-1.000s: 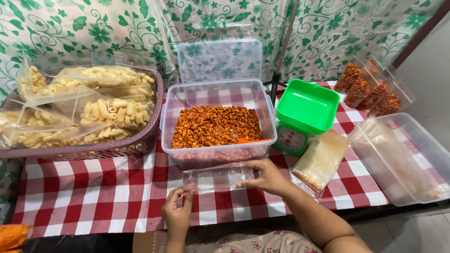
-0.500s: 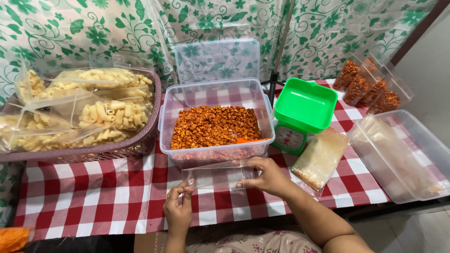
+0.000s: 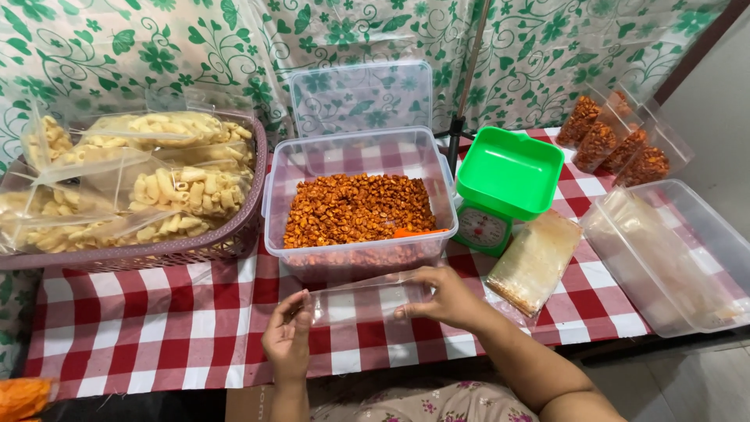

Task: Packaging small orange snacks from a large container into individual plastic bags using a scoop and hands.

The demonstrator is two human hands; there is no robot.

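Above checked cloth (image 3: pixel 156 344): one clear empty plastic bag (image 3: pixel 363 301), flat, pinched endwise by left hand (image 3: pixel 287 337) and right hand (image 3: pixel 447 298).

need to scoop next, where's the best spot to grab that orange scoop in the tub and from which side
Grip the orange scoop by its exposed end near the tub's right front wall, coming from above on the right. Only that end shows above the orange snacks; the rest is buried, so its shape is unclear. The right hand is nearest, though it and the left hand hold a clear bag.
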